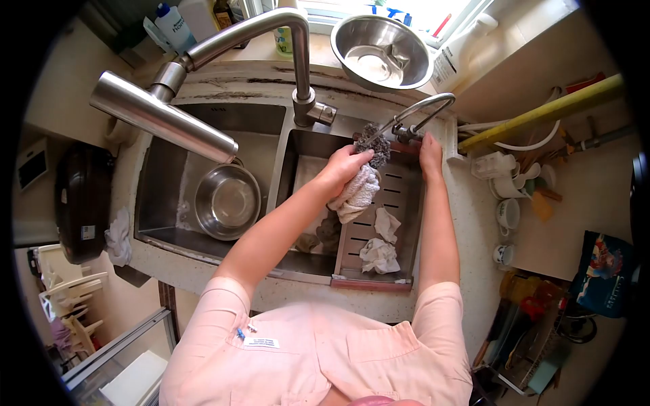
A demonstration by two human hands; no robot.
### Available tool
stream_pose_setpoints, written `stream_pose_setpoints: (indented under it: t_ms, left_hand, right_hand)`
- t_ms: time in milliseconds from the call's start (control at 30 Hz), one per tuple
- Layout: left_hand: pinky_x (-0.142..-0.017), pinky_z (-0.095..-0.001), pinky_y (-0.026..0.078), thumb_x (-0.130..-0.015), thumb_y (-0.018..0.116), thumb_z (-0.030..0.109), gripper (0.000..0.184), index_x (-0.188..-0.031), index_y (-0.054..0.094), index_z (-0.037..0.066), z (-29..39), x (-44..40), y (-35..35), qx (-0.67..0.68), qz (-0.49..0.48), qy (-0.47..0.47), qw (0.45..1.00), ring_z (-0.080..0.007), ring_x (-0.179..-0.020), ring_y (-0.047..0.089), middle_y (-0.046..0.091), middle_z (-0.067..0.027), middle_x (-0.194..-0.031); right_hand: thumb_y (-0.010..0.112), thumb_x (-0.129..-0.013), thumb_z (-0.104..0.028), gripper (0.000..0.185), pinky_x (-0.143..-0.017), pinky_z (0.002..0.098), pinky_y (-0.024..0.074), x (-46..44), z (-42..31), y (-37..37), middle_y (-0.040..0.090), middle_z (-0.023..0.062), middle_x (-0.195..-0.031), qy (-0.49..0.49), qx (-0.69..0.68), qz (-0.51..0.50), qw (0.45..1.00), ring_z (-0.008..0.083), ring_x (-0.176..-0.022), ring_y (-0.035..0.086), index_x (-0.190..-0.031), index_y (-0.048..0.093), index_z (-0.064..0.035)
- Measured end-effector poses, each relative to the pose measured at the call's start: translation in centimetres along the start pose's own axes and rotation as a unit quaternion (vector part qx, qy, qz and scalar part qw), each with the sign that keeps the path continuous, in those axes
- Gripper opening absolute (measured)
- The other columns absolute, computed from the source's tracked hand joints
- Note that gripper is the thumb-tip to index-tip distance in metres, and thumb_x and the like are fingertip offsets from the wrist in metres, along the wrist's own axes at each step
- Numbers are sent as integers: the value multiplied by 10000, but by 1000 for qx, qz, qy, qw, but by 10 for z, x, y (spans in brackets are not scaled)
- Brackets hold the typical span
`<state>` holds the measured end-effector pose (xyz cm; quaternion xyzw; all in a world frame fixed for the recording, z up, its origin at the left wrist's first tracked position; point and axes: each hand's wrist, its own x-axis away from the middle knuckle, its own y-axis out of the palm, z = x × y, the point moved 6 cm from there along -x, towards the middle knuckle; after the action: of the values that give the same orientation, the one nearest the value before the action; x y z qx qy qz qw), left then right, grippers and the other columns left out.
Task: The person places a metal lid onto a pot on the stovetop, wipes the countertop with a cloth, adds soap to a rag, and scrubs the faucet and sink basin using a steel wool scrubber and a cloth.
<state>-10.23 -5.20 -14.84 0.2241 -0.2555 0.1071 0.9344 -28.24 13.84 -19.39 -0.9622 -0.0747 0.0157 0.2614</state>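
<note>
My left hand (344, 170) is closed around a whitish cloth (357, 196) and a grey scouring pad (374, 145), over the right basin (305, 159). The pad is just under the spout of a small curved tap (433, 101). At the base of that tap, beside its handle, is my right hand (430, 152); its fingers are partly hidden, and its grip is unclear. Two crumpled white cloths (380, 256) lie on the slotted drain tray (355, 252) below my hands. Something dark and wet lies in the right basin.
A metal pot (227, 201) sits in the left basin (159, 196). The large faucet (166, 118) arches over the sink. Behind stand a steel bowl (381, 54) and bottles (175, 27). A yellow pipe (542, 114) and cups (508, 213) are at the right.
</note>
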Motion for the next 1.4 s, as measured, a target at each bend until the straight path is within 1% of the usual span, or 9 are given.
stream_pose_setpoints:
  t_ms: [167, 267, 367, 633, 700, 867, 1067, 1200, 1400]
  left_hand:
    - [-603, -291, 476, -833, 551, 246, 321, -1008, 497, -18, -7, 9, -16, 13, 33, -1, 999, -155, -676, 582, 582, -72, -820]
    - [-611, -305, 483, -840, 536, 232, 308, -1024, 490, -10, -36, 11, -34, 66, 20, -16, 997, -172, -707, 594, 594, -88, -857]
    - [-617, -316, 489, -847, 525, 221, 299, -1036, 482, -7, -44, 29, -45, 79, 42, -49, 995, -177, -714, 598, 597, -91, -863]
    - [-641, -322, 498, -848, 522, 224, 311, -1061, 479, 1, -50, 41, -63, 102, 43, -53, 992, -180, -748, 605, 599, -92, -889]
    - [-639, -315, 492, -844, 529, 225, 318, -1060, 481, -4, -48, 43, -60, 107, 34, -54, 992, -172, -745, 597, 594, -87, -877]
    - [-646, -296, 471, -830, 553, 227, 325, -1034, 498, -19, -48, 35, -48, 78, 24, -32, 996, -156, -739, 574, 584, -79, -861]
    - [-668, -267, 429, -799, 592, 248, 340, -970, 537, -41, -34, 7, -39, -79, 81, 50, 992, -120, -753, 525, 589, -81, -869]
    - [-656, -265, 420, -792, 602, 256, 342, -948, 554, -44, -8, 12, -26, -115, 85, 87, 986, -108, -739, 507, 591, -73, -836]
    - [-660, -261, 415, -797, 597, 260, 325, -932, 551, -32, 11, 11, -13, -142, 77, 118, 980, -103, -729, 496, 584, -65, -830]
  right_hand:
    - [395, -904, -164, 206, -674, 314, 470, 83, -104, 25, 555, 95, -867, 43, -231, 34, 972, 214, -773, 547, -932, 533, -13]
    - [323, -905, -114, 267, -796, 319, 490, 96, -95, 100, 536, 188, -973, 338, -612, -173, 693, 261, -891, 546, -962, 485, 89]
    - [278, -906, -112, 301, -872, 352, 455, 73, -122, 126, 503, 208, -1050, 361, -638, -93, 674, 297, -982, 509, -1021, 447, 109]
    - [322, -907, -209, 362, -979, 366, 294, 76, -177, 143, 477, 133, -1197, 298, -505, -173, 791, 239, -1145, 424, -1148, 453, 27]
    - [361, -905, -248, 375, -1042, 366, 92, 78, -207, 139, 436, 45, -1288, 217, -434, -282, 828, 171, -1244, 295, -1204, 463, -45]
    - [332, -915, -185, 332, -964, 366, 322, 99, -236, 119, 503, 89, -1185, 20, -304, -266, 915, 207, -1153, 422, -1134, 491, 7]
    - [319, -899, -112, 283, -851, 370, 460, 80, -92, 93, 541, 190, -1045, 368, -705, -92, 599, 315, -981, 529, -1027, 500, 65]
    - [352, -896, -119, 251, -743, 317, 496, 103, -154, 70, 569, 165, -990, 287, -577, -224, 731, 254, -911, 569, -1010, 516, 33]
    - [452, -855, -133, 188, -680, 393, 481, 52, -83, -26, 601, 139, -841, -70, 86, 225, 968, 326, -773, 577, -938, 559, -3]
